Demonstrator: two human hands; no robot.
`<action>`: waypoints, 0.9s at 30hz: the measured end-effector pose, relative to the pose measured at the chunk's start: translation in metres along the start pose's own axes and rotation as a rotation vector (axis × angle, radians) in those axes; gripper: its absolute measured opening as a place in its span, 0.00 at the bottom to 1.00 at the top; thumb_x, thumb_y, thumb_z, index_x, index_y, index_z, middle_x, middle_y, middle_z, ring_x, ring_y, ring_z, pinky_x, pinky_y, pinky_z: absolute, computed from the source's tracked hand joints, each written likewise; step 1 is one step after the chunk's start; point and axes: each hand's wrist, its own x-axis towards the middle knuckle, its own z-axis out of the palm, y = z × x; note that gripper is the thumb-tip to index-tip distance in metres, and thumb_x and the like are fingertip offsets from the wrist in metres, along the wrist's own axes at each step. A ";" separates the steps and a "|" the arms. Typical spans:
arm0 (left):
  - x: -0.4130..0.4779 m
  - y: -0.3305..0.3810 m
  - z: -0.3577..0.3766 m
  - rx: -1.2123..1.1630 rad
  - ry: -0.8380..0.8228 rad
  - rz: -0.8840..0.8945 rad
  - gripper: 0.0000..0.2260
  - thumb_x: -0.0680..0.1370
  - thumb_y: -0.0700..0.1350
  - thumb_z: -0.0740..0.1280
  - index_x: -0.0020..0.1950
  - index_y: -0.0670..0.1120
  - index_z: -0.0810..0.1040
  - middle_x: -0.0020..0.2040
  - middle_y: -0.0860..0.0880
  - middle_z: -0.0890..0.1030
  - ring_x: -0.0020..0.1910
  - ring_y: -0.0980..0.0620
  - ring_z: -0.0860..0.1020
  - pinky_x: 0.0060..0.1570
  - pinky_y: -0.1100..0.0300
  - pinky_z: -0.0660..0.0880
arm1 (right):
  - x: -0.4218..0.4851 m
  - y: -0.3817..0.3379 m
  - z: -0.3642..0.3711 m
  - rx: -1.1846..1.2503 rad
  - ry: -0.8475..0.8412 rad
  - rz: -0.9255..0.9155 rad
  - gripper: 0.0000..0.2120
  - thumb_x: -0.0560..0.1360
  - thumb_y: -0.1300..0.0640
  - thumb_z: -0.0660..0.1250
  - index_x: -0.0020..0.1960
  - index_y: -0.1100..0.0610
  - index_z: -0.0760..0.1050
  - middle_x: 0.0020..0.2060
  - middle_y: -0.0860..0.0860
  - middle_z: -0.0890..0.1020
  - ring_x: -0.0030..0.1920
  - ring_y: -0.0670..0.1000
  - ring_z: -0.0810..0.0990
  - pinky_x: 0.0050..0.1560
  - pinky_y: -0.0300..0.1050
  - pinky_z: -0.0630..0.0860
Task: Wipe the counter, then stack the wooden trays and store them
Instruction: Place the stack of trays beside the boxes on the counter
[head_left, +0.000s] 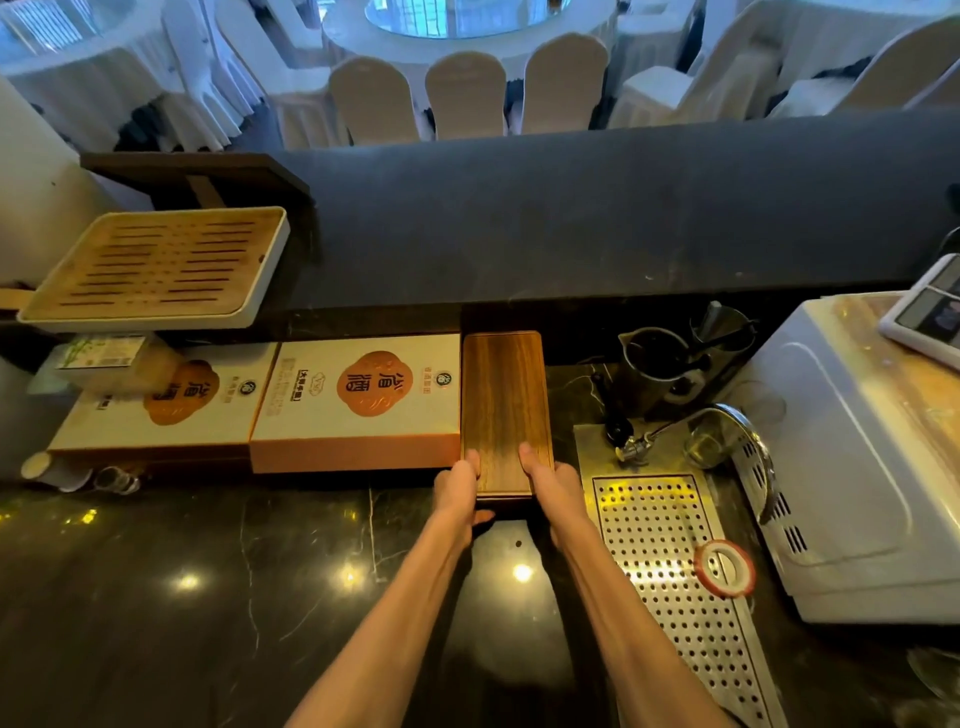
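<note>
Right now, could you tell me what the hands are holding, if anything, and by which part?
Both hands hold the dark wooden tray at its near end: the left hand on the near-left corner, the right hand on the near-right corner.

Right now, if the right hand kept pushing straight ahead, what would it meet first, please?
The right hand already grips the wooden tray; ahead, the tray's far end probably meets the raised counter ledge.

white and orange box (358, 400) with large chinese characters, second box (171, 402) alike, small print illegible
</note>
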 end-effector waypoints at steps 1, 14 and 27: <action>-0.001 0.001 0.000 0.019 0.002 0.000 0.15 0.79 0.49 0.58 0.62 0.44 0.74 0.58 0.40 0.80 0.59 0.41 0.77 0.61 0.40 0.74 | 0.000 -0.001 -0.001 -0.017 -0.009 -0.002 0.26 0.74 0.38 0.65 0.60 0.59 0.76 0.50 0.55 0.84 0.51 0.54 0.82 0.57 0.54 0.79; -0.043 -0.045 -0.027 1.247 0.184 1.041 0.23 0.79 0.44 0.64 0.74 0.50 0.64 0.75 0.49 0.67 0.75 0.48 0.64 0.70 0.51 0.67 | -0.060 0.023 -0.047 -1.042 0.085 -0.902 0.32 0.78 0.48 0.64 0.78 0.50 0.56 0.75 0.47 0.64 0.72 0.49 0.68 0.66 0.44 0.73; -0.008 -0.037 -0.037 1.514 0.123 1.206 0.31 0.73 0.34 0.69 0.75 0.42 0.64 0.74 0.41 0.67 0.76 0.40 0.63 0.63 0.53 0.74 | -0.051 0.013 -0.045 -1.043 0.138 -1.043 0.27 0.72 0.62 0.70 0.69 0.52 0.70 0.64 0.51 0.79 0.45 0.46 0.84 0.42 0.32 0.77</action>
